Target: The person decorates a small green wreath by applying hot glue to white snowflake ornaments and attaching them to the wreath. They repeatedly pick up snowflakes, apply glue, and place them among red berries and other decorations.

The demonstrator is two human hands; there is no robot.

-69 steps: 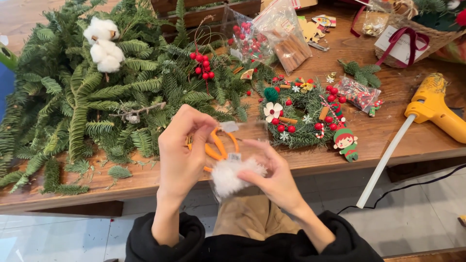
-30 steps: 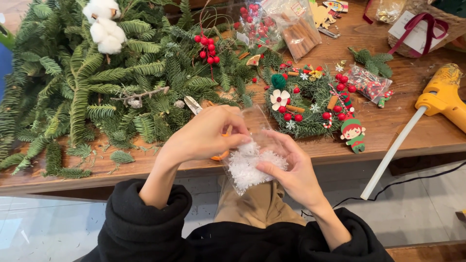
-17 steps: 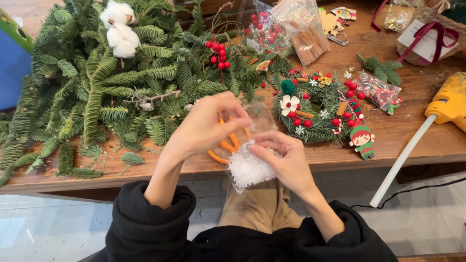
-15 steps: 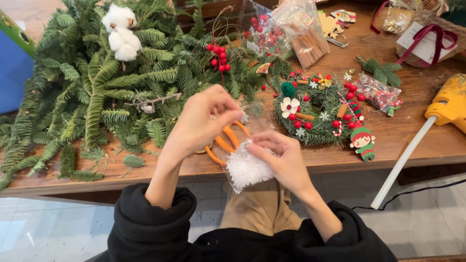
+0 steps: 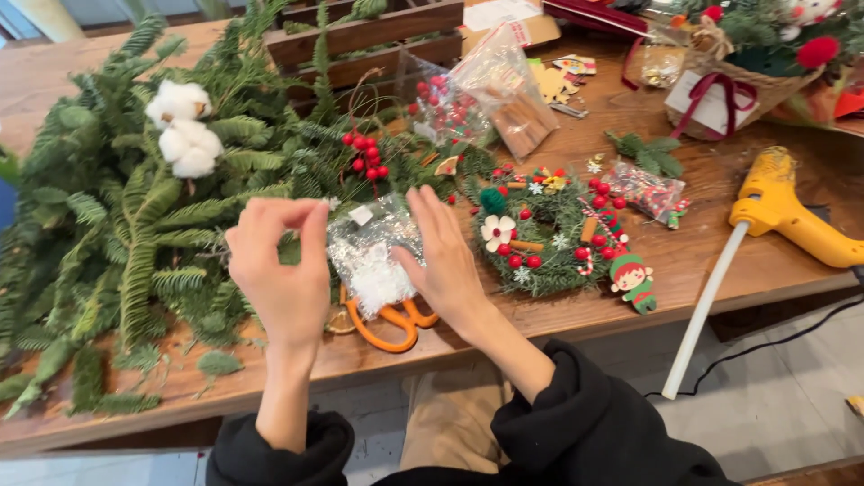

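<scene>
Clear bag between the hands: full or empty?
Partly filled. The clear bag holds a clump of white fluff in its lower half; the upper half looks flat. The right hand steadies it over the orange scissors.

Bright, even daylight, soft and cool; source seems to lie beyond the top left, where the scene washes palest. Shadows weak: a faint one on the brown wooden table [image 5: 621, 310] under the yellow plastic glue gun [image 5: 792, 220]. Glare on the clear crinkled plastic bag of white fluff [image 5: 369, 256] and on the clear cellophane packets [image 5: 504, 85] further back. White cotton bolls [image 5: 184, 130] nearly overexposed. Focus sharp at centre; slight motion softness on the left hand [image 5: 279, 274]. Wide-angle stretch at the edges; the table edge bows.
</scene>
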